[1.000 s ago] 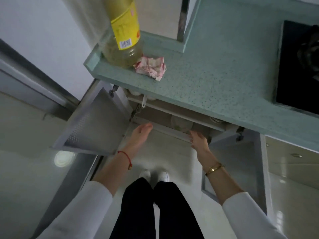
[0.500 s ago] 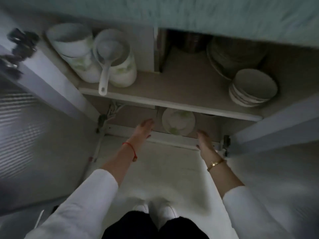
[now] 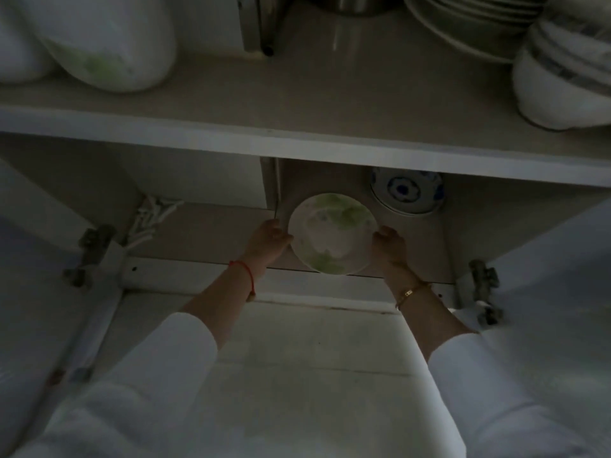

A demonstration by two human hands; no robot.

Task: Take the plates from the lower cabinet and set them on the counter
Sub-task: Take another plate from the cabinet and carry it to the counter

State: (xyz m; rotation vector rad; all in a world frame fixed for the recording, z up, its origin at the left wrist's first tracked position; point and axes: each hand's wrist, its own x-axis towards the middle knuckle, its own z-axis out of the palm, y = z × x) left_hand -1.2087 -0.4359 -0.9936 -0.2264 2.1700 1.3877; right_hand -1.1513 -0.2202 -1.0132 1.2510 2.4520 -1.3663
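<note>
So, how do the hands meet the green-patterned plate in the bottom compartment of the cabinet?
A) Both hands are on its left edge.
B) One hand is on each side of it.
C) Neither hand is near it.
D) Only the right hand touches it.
B: the left hand holds the left edge of the green-patterned plate, and the right hand holds its right edge.

You are wearing long white sleeves, a red string bracelet on your left wrist and a gold bracelet on your right.
</note>
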